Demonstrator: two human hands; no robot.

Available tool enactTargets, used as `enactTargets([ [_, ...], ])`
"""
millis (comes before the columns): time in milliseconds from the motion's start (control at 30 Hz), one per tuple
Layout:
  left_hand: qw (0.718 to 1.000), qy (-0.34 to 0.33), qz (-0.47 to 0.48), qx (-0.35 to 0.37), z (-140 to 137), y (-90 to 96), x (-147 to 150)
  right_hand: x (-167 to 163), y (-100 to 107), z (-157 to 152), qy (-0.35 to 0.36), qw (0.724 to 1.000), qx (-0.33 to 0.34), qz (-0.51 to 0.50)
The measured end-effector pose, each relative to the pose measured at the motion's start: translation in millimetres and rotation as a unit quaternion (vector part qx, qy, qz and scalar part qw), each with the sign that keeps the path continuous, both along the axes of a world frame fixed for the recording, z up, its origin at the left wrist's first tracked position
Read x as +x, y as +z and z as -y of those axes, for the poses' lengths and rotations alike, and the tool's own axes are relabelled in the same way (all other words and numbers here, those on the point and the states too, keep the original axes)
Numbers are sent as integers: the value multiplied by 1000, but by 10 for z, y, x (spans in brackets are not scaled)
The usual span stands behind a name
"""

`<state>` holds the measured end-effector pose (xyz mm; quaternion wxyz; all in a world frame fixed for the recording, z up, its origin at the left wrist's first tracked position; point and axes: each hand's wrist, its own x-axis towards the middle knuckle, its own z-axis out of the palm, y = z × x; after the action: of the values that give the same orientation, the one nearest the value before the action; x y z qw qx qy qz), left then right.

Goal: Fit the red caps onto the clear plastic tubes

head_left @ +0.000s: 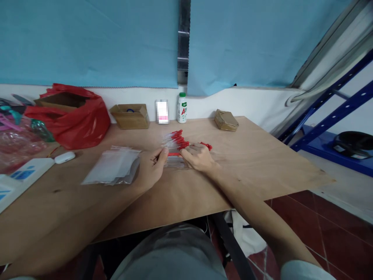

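Observation:
In the head view a slim red stick-like piece (174,154) spans the gap between my hands. My left hand (154,165) pinches its left end between thumb and fingers. Closed round its right end is my right hand (198,156), its fingers curled and partly hidden. Just beyond lies a pile of thin clear tubes with red ends (179,139). More clear tubes (175,162) lie side by side on the table under the held piece. A few red pieces (206,146) rest behind my right hand.
Clear plastic bags (116,165) lie left of my left hand. At the back stand a red bag (84,120), an open cardboard box (131,118), a white bottle (182,109) and a brown paper package (226,119). A white power strip (27,175) lies far left.

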<state>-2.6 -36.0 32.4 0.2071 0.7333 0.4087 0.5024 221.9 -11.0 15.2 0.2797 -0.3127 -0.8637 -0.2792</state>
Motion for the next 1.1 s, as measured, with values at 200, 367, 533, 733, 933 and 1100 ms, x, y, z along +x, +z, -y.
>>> enactTargets([
  [200,1000,2,22,4,82,89,13,36,81,-5,-12,1000,14,7],
  [367,1000,-3,27,16,164,134,24,92,167,44,-41,997,-57,36],
  [533,999,-10,26,33,206,165,21,116,227,65,-38,993,-103,38],
  [733,999,-6,22,23,234,181,11,146,221,57,-34,995,-79,44],
  [933,999,-11,28,33,242,211,-3,126,253,72,-41,996,-67,49],
  [1100,999,1,15,33,232,198,-12,115,182,25,-22,996,-79,30],
])
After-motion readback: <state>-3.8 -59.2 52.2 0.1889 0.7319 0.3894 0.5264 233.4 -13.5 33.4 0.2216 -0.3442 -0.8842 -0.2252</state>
